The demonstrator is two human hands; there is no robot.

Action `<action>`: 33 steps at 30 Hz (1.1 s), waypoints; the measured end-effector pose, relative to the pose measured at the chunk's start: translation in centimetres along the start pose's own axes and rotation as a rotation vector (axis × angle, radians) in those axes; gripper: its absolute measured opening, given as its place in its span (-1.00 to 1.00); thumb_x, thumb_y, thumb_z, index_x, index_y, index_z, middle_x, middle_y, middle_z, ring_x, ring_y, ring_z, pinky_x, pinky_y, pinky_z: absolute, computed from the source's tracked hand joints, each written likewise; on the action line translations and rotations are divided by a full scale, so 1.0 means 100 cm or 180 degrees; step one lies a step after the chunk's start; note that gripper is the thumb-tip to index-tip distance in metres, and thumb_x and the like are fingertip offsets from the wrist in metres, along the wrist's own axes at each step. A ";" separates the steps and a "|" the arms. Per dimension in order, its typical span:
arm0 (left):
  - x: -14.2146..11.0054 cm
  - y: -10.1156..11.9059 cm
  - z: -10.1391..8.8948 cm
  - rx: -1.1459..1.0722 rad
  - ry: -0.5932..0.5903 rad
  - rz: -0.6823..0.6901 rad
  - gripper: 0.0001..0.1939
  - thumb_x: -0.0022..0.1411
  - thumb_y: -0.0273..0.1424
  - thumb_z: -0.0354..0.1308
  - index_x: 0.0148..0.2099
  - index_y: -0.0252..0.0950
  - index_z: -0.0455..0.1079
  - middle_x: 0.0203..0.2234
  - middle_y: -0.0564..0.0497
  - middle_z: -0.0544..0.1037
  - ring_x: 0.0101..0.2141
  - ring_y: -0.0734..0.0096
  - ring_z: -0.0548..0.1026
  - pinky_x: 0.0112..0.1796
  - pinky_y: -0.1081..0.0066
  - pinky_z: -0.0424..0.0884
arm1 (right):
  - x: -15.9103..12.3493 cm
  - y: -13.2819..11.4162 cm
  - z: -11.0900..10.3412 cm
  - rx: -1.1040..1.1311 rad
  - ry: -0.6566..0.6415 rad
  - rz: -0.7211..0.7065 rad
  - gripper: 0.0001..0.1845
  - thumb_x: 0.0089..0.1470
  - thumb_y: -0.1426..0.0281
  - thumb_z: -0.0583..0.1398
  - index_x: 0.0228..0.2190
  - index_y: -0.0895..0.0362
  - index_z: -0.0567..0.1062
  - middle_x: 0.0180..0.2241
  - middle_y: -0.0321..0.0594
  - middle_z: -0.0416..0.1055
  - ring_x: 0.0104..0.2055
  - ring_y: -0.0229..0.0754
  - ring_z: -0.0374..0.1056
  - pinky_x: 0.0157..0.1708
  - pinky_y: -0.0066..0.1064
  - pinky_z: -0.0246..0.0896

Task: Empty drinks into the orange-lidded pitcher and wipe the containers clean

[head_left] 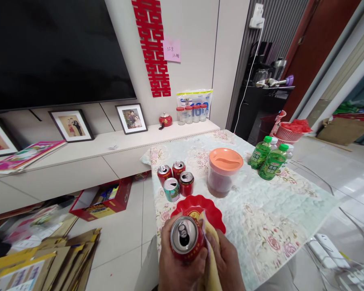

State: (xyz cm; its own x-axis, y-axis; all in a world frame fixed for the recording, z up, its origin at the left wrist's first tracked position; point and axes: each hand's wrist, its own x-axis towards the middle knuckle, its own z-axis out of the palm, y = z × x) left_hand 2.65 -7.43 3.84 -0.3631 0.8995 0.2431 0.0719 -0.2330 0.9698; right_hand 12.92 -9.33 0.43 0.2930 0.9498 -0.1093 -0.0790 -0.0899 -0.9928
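Note:
My left hand [178,268] is wrapped round an opened red drink can [184,240], held upright with its top towards me. In my right hand [227,258] is a yellow cloth [211,258], pressed against the can's right side. Just beyond both hands lies a red scalloped plate [214,210], partly hidden by them. Behind its left edge stand several opened cans: a teal can [172,190] in front and red cans [186,185] around it.
A clear tub with an orange lid [226,161] and green-capped bottles [271,163] stand on the floral tablecloth [261,226]. Flattened cardboard [57,262] and a red box [106,202] lie on the floor at left. A low cabinet [121,147] runs along the wall.

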 end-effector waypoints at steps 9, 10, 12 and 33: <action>-0.007 -0.002 -0.003 -0.0114 -0.0289 -0.0154 -0.17 -0.06 0.13 0.45 0.14 -0.18 0.35 -0.07 -0.11 0.60 -0.07 -0.05 0.67 -0.12 0.17 0.68 | -0.013 -0.010 -0.002 0.0581 0.0177 0.0046 -0.43 0.10 -0.18 0.37 -0.13 0.01 0.73 -0.10 -0.12 0.67 -0.02 0.07 0.54 0.01 -0.26 0.48; -0.008 -0.001 -0.003 -0.0155 -0.0320 -0.0123 -0.15 -0.08 0.17 0.46 0.13 -0.17 0.36 -0.08 -0.09 0.60 -0.10 -0.05 0.67 -0.15 0.19 0.68 | -0.015 -0.006 -0.004 0.0607 0.0226 0.0085 -0.42 0.01 -0.15 0.44 -0.11 -0.01 0.73 -0.05 -0.11 0.67 0.06 0.11 0.53 0.08 -0.22 0.47; -0.008 0.002 -0.002 -0.0198 -0.0346 -0.0042 -0.10 -0.12 0.25 0.46 0.13 -0.15 0.38 -0.10 -0.07 0.60 -0.15 -0.01 0.67 -0.18 0.21 0.67 | -0.014 0.003 -0.006 0.0678 0.0219 0.0283 -0.37 -0.07 -0.15 0.50 -0.10 0.00 0.73 -0.02 -0.10 0.67 0.14 0.14 0.50 0.15 -0.18 0.45; 0.003 -0.039 -0.024 0.0303 -0.0380 0.0309 -0.08 -0.25 -0.06 0.57 0.17 -0.17 0.38 -0.01 -0.15 0.61 -0.03 -0.18 0.64 -0.03 0.04 0.67 | 0.000 0.018 -0.004 0.0314 -0.0244 0.0124 -0.36 0.24 -0.26 0.19 -0.20 0.04 0.68 -0.14 -0.09 0.67 -0.10 0.02 0.57 -0.07 -0.26 0.53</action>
State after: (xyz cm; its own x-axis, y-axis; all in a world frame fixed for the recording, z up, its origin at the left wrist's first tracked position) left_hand -0.01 -7.14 0.05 -0.2377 0.9133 0.3308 0.1910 -0.2899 0.9378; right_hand 13.15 -9.64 -1.39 0.2145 0.9666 -0.1401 -0.1833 -0.1010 -0.9779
